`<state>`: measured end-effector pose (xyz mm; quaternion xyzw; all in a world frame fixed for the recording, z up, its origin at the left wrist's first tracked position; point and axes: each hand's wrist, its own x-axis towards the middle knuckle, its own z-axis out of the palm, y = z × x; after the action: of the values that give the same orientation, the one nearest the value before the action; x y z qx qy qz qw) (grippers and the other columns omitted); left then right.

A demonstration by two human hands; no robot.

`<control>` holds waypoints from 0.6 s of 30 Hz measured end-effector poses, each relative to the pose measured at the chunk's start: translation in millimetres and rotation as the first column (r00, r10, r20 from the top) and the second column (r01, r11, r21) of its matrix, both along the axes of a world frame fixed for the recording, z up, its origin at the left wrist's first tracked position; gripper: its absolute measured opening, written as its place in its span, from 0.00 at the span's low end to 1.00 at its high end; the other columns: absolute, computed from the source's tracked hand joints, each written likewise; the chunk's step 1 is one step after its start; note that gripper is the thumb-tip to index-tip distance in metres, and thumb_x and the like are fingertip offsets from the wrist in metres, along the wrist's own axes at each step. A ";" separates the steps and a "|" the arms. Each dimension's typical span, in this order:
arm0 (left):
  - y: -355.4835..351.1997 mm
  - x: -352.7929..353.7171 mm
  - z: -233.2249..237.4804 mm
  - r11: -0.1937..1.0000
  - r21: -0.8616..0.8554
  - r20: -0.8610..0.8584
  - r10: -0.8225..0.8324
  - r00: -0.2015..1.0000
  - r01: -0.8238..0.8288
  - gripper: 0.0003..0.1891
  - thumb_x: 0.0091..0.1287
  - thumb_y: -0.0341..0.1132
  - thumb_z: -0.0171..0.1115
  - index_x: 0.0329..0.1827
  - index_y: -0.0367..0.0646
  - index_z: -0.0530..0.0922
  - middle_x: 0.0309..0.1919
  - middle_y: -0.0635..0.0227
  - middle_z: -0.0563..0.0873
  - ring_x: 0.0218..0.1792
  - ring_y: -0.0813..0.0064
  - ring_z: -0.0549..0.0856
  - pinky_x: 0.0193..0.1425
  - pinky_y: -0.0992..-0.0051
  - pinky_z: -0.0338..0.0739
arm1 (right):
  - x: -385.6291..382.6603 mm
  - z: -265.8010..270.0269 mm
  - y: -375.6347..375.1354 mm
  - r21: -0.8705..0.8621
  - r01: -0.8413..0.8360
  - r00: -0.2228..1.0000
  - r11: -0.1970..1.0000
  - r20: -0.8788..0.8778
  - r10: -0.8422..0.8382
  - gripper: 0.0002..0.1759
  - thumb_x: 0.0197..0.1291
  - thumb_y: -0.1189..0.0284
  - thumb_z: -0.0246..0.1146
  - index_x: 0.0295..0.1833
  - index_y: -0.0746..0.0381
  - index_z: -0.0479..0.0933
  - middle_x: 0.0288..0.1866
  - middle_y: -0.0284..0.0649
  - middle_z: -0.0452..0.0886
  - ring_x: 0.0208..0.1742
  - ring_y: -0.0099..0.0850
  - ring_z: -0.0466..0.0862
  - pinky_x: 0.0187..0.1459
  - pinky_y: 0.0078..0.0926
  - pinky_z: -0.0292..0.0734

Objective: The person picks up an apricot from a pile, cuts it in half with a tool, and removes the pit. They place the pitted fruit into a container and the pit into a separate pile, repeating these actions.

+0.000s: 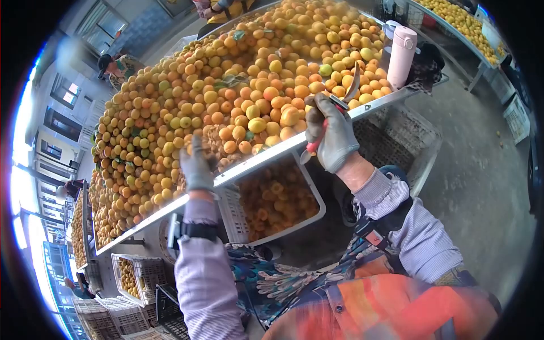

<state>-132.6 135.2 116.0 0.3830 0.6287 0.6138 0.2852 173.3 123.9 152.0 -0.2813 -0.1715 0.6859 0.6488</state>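
Red-handled shears (339, 102) in right hand (334, 136)

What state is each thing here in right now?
Left hand: gloved, touching whole fruit, grip unclear.
Right hand: gloved, shut on red-handled tool, blade up.
Tray: heaped full.
Pink bottle: upright, lid closed.
White crate: partly filled with halved fruit.

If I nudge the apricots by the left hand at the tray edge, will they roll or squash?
Likely to roll: the apricots are round and heaped loose on the tray, whose low rim is close to the left hand. Probably soft and easily bruised, as many look ripe orange. Each seems light, small beside the gloved hand.
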 end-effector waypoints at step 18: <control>18.0 -12.1 30.5 0.961 -0.144 -0.182 0.209 0.961 -0.236 0.15 0.67 0.36 0.62 0.53 0.41 0.74 0.23 0.73 0.75 0.14 0.84 0.69 0.15 0.80 0.63 | 34.9 -54.4 5.0 -0.184 0.009 0.999 0.983 -0.037 -0.016 0.11 0.65 0.63 0.62 0.41 0.61 0.78 0.21 0.28 0.73 0.13 0.17 0.67 0.16 0.17 0.62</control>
<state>-144.7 153.2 146.5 0.3344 0.7375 0.5544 0.1919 208.2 128.9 97.5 -0.3281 -0.0931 0.6999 0.6276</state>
